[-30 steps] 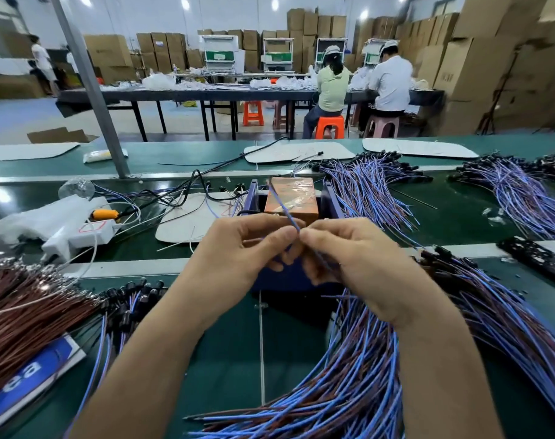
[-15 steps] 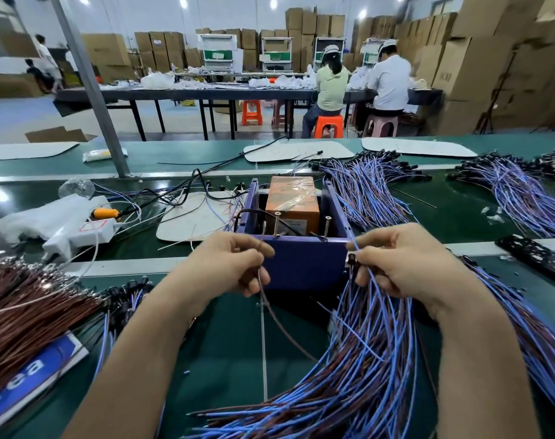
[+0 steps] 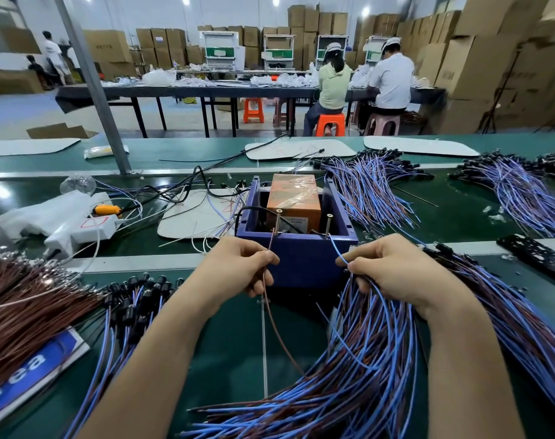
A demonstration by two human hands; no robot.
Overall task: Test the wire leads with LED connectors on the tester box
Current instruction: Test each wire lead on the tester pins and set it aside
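Brown wires [image 3: 22, 312] heap at the left of the worktop [image 3: 231, 359], and at centre, before the tester box [image 3: 301, 261], the left hand [image 3: 241, 267] pinches a brown lead [image 3: 270, 245] and the right hand [image 3: 393, 270] a blue lead [image 3: 337, 248], tips up at the box's screws [image 3: 278, 220], above a wire bundle [image 3: 349, 375].

Tester box [image 3: 296, 259] sits on the belt [image 3: 225, 359] straight ahead of me, a wrapped block [image 3: 293, 198] inside it, left screw [image 3: 278, 220] and right screw [image 3: 328, 224] upright on its near wall. Before the box, my left hand [image 3: 241, 264] pinches the left lead [image 3: 270, 243] up to the left screw; my right hand [image 3: 393, 269] pinches the right lead [image 3: 337, 250] up to the right screw. Main bundle [image 3: 349, 378] lies beneath my right hand; another heap [image 3: 22, 312] lies far left.
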